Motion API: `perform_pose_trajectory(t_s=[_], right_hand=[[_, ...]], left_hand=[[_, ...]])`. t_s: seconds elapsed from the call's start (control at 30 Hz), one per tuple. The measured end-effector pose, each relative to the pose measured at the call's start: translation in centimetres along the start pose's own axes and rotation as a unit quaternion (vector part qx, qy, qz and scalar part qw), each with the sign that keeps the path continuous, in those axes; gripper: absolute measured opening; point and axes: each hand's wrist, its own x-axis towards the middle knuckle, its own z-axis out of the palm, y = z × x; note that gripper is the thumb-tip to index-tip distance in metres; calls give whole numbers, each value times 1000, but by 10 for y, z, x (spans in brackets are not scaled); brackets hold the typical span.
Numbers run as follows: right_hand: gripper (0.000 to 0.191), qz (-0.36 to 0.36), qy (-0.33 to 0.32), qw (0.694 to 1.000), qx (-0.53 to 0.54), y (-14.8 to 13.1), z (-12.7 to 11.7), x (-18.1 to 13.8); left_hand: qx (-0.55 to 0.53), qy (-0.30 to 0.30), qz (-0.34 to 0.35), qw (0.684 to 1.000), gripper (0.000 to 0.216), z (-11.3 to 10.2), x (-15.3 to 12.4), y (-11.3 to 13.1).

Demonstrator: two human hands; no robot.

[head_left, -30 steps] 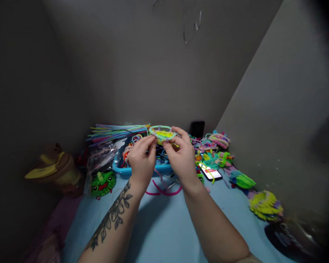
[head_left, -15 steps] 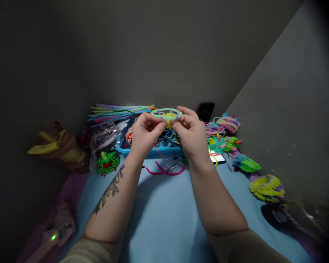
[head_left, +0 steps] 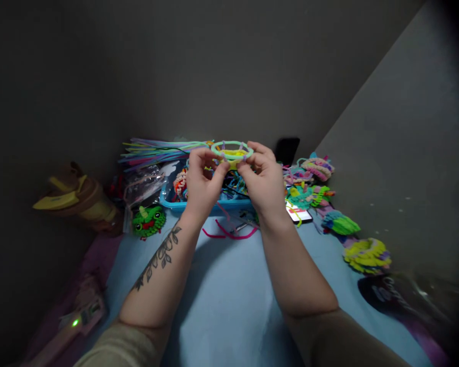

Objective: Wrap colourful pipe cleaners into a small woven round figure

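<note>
Between both hands, above a blue tray [head_left: 210, 206], is a pipe-cleaner ring [head_left: 232, 145] in pale green, with short purple pieces around it and yellow beneath. My left hand [head_left: 203, 179] pinches its left side, thumb and fingers closed on the near edge. On the opposite side my right hand [head_left: 263, 178] grips it the same way, its index finger raised by the rim. The fingertips hide part of the yellow section. Inside the tray lie tangled colored pieces, partly covered by my hands.
A bundle of pastel pipe cleaners [head_left: 156, 149] lies behind at the left, near a green fuzzy figure [head_left: 149, 221]. Pink pipe cleaners [head_left: 235, 235] lie on the blue cloth [head_left: 225, 295]. A lit phone [head_left: 301, 214] and a yellow fuzzy piece [head_left: 367, 256] are at the right.
The ring is tilted slightly more, so its opening shows wider. Both hands keep hold of it. The whole view has shifted a little, with surroundings appearing slightly higher.
</note>
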Motion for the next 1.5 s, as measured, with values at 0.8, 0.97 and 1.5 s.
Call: perform_pose_trajectory(t_s=[0.8,0.97,1.5], right_hand=[[12,2,-12,1000,15,-11,2,-6],[13,15,16,998,57,-3,8,-6],[15,6,41,999,10,-5,3,-3]], left_hand=[[162,34,195,967,11,-6,-10,9],[-49,135,-26,989,9,12,-16,17],[-102,-10,-204,974,13,-4,3,17]])
